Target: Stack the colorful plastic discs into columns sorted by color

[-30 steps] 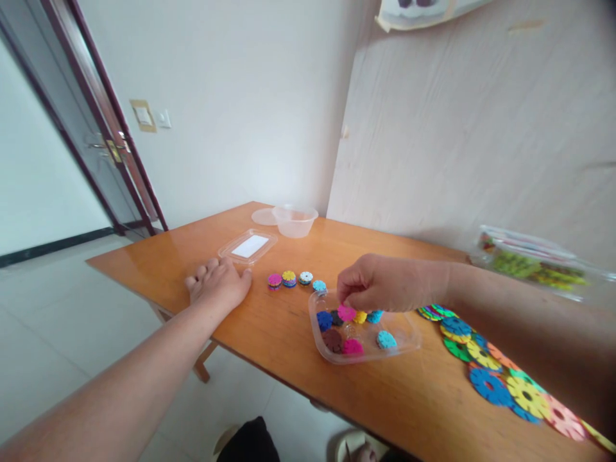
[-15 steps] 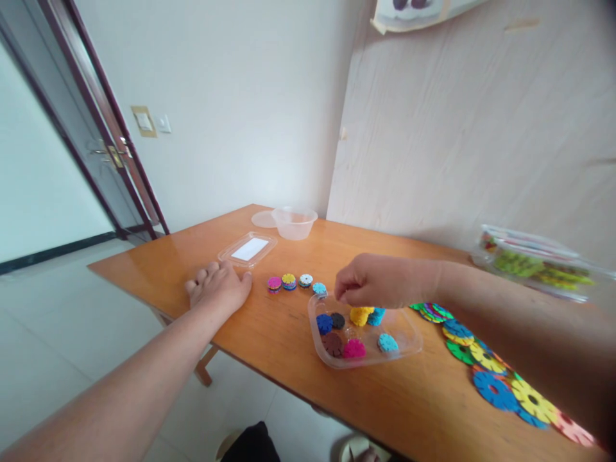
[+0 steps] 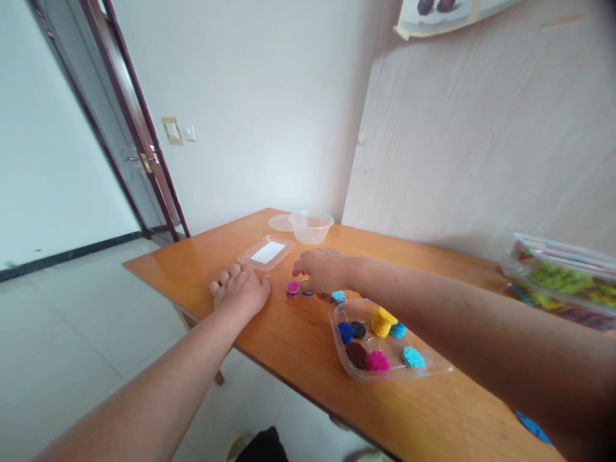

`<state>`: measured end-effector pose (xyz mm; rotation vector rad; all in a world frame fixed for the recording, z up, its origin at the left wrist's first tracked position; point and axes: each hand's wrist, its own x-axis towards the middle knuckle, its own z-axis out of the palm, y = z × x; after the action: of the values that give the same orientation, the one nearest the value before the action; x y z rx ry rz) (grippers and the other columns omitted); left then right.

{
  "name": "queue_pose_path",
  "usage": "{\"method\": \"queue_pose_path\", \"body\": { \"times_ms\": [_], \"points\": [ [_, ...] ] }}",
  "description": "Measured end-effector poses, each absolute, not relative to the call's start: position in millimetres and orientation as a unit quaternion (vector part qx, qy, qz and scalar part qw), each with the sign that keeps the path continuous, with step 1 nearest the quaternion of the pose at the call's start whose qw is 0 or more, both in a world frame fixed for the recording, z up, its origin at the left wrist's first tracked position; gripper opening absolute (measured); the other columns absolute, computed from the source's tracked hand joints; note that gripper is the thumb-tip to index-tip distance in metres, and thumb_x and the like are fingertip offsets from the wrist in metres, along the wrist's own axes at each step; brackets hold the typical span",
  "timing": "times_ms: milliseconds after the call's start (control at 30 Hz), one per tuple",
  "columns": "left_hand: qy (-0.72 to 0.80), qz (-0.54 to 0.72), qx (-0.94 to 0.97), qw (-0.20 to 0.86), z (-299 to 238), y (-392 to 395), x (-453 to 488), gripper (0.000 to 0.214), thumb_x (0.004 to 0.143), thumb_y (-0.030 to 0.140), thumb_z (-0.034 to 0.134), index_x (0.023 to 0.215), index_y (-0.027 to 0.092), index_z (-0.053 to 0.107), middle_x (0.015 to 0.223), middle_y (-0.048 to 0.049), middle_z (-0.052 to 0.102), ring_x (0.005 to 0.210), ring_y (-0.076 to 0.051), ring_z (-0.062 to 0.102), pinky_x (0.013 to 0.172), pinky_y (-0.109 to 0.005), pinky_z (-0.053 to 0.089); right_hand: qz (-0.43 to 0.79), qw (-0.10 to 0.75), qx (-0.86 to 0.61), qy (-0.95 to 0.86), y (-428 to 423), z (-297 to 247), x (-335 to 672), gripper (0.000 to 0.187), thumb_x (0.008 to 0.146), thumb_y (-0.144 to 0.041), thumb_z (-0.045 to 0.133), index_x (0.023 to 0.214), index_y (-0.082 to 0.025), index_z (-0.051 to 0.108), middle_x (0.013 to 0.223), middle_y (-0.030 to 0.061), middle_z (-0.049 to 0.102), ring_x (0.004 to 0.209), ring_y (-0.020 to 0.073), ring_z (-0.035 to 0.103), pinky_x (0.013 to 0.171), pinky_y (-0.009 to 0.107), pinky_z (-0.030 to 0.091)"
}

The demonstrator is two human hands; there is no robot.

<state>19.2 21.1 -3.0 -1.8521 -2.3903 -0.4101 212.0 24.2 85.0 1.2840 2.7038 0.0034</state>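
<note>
My left hand (image 3: 240, 290) lies palm down on the wooden table (image 3: 298, 333), fingers loosely spread, holding nothing. Close to its thumb stands a short stack of notched plastic discs (image 3: 292, 289) with a pink top. My right hand (image 3: 323, 271) reaches over a yellow-topped disc stack (image 3: 305, 285) beside it, fingers curled down in a pinch; what they hold is hidden. A light-blue disc stack (image 3: 338, 296) shows below the right wrist. Nearer me, a clear plastic tray (image 3: 342, 362) holds discs in several colours, including a yellow stack (image 3: 382, 322).
A clear lid (image 3: 285, 258) with a white label lies beyond my left hand. Behind it stand a translucent bowl (image 3: 312, 230) and a round lid (image 3: 280, 222). Clear packages (image 3: 561, 276) sit at the right. Large blue discs (image 3: 533, 427) show partly under my right forearm.
My right hand has moved left from above the tray to the yellow-topped stack, covering the white-topped one. My left hand stays on the table. The view has shifted slightly left.
</note>
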Motion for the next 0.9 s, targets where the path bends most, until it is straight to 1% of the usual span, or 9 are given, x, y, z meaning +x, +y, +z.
{"method": "queue_pose_path", "body": {
  "times_ms": [133, 267, 367, 500, 633, 700, 800, 900],
  "points": [
    [-0.779, -0.142, -0.61, 0.042, -5.4, 21.8, 18.4, 0.063, 0.082, 0.059, 0.036, 0.123, 0.015, 0.058, 0.127, -0.0213, 0.057, 0.119, -0.039, 0.048, 0.094, -0.052, 0.035, 0.007, 0.083, 0.416, 0.905, 27.6, 81.8, 201.6, 0.052, 0.08, -0.05, 0.058, 0.124, -0.022, 0.066, 0.119, 0.01, 0.068, 0.104, 0.0267, 0.062, 0.074, 0.03, 0.046],
    [-0.776, -0.152, -0.611, 0.042, -7.0, 22.7, 18.1, 0.063, 0.083, 0.059, 0.036, 0.121, 0.015, 0.059, 0.126, -0.0211, 0.057, 0.119, -0.039, 0.048, 0.094, -0.052, 0.035, 0.005, 0.096, 0.408, 0.908, 28.9, 80.8, 197.8, 0.04, 0.08, -0.045, 0.057, 0.11, -0.024, 0.072, 0.112, 0.0084, 0.071, 0.097, 0.0251, 0.064, 0.066, 0.028, 0.043],
    [-0.777, -0.151, -0.61, 0.042, -6.0, 21.9, 18.6, 0.063, 0.082, 0.059, 0.037, 0.121, 0.014, 0.059, 0.126, -0.0217, 0.057, 0.119, -0.039, 0.048, 0.094, -0.052, 0.035, -0.011, 0.074, 0.418, 0.905, 25.4, 84.8, 199.6, 0.039, 0.078, -0.043, 0.06, 0.108, -0.023, 0.071, 0.108, 0.0072, 0.071, 0.093, 0.0229, 0.063, 0.063, 0.026, 0.04],
    [-0.778, -0.144, -0.61, 0.038, -5.5, 22.6, 18.4, 0.065, 0.082, 0.06, 0.036, 0.122, 0.013, 0.059, 0.127, -0.0225, 0.057, 0.119, -0.039, 0.048, 0.094, -0.052, 0.036, -0.048, 0.025, 0.436, 0.898, 9.6, 98.3, 216.3, 0.035, 0.074, -0.039, 0.065, 0.103, -0.019, 0.068, 0.096, 0.0049, 0.071, 0.078, 0.0166, 0.062, 0.056, 0.023, 0.037],
    [-0.784, -0.137, -0.604, 0.048, -7.9, 26.6, 17.6, 0.065, 0.082, 0.06, 0.035, 0.121, 0.014, 0.059, 0.128, -0.0221, 0.056, 0.119, -0.04, 0.047, 0.093, -0.053, 0.036, -0.106, -0.003, 0.417, 0.903, -16.4, 114.8, 250.2, 0.021, 0.073, -0.028, 0.064, 0.092, -0.019, 0.067, 0.083, 0.0006, 0.069, 0.071, 0.0133, 0.058, 0.053, 0.021, 0.036],
    [-0.784, -0.132, -0.604, 0.05, -8.5, 27.8, 17.4, 0.064, 0.082, 0.059, 0.035, 0.121, 0.014, 0.059, 0.127, -0.0215, 0.057, 0.118, -0.039, 0.048, 0.093, -0.053, 0.037, -0.149, -0.006, 0.417, 0.896, -30.1, 121.1, 270.0, 0.015, 0.076, -0.024, 0.06, 0.087, -0.02, 0.069, 0.079, -0.0008, 0.069, 0.07, 0.0126, 0.058, 0.055, 0.02, 0.038],
    [-0.784, -0.127, -0.605, 0.051, -8.0, 28.0, 17.4, 0.063, 0.082, 0.058, 0.035, 0.121, 0.014, 0.059, 0.127, -0.021, 0.057, 0.118, -0.039, 0.049, 0.093, -0.053, 0.037, -0.202, 0.004, 0.43, 0.88, -49.0, 125.5, 296.7, 0.018, 0.079, -0.024, 0.056, 0.087, -0.02, 0.072, 0.076, -0.0014, 0.07, 0.068, 0.0129, 0.06, 0.056, 0.02, 0.04],
    [-0.785, -0.127, -0.604, 0.053, -7.0, 27.8, 17.4, 0.063, 0.082, 0.058, 0.035, 0.122, 0.015, 0.059, 0.127, -0.0206, 0.057, 0.118, -0.039, 0.048, 0.093, -0.053, 0.038, -0.235, 0.037, 0.436, 0.868, -64.5, 121.6, 313.8, 0.021, 0.079, -0.023, 0.054, 0.087, -0.02, 0.073, 0.073, -0.0012, 0.07, 0.065, 0.0132, 0.06, 0.054, 0.021, 0.04]
  ]
}}
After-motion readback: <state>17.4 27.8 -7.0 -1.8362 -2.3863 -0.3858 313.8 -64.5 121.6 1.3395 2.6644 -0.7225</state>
